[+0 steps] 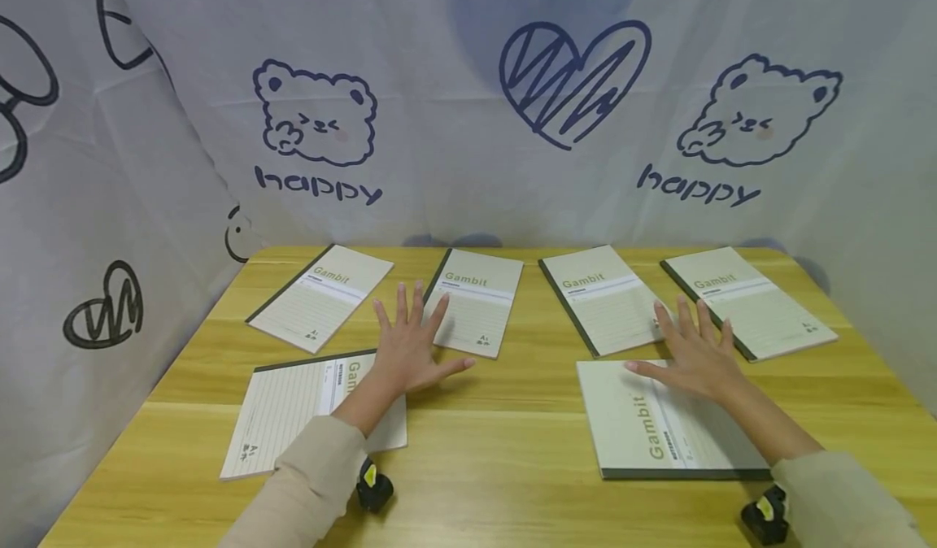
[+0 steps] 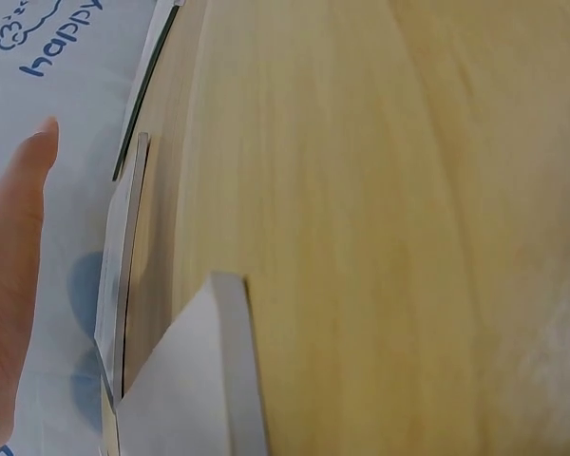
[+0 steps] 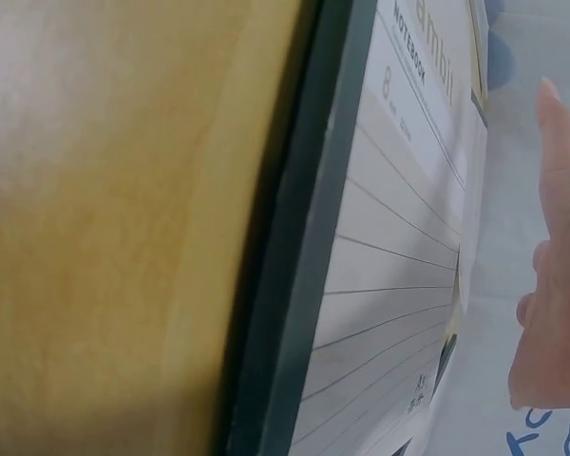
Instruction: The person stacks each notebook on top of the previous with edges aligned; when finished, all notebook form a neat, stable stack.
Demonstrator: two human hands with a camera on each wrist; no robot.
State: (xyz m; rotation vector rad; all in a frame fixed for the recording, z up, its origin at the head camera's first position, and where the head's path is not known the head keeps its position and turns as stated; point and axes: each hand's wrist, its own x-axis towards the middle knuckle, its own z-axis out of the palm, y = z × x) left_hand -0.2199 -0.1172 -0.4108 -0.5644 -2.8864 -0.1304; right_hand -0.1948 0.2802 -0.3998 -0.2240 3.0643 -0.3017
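Note:
My left hand (image 1: 408, 354) is spread with straight fingers over the near left notebook (image 1: 285, 418), its fingertips overlapping the back notebook (image 1: 476, 312) left of centre. My right hand (image 1: 699, 361) is likewise spread, above the near right notebook (image 1: 629, 426), whose dark spine faces me. Its fingertips reach toward two more notebooks, one right of centre (image 1: 600, 304) and one at the far right (image 1: 754, 304). Neither hand holds anything. In the right wrist view the near notebook's dark spine (image 3: 304, 228) runs below the raised hand. All notebooks have cream covers marked "Gambit".
Another notebook (image 1: 322, 296) lies at the back left, tilted. The wooden table (image 1: 498, 467) ends at a white cloth (image 1: 439, 166) printed with bears and hearts, which also hangs along both sides. A black wrist device (image 1: 375, 489) sits below each sleeve.

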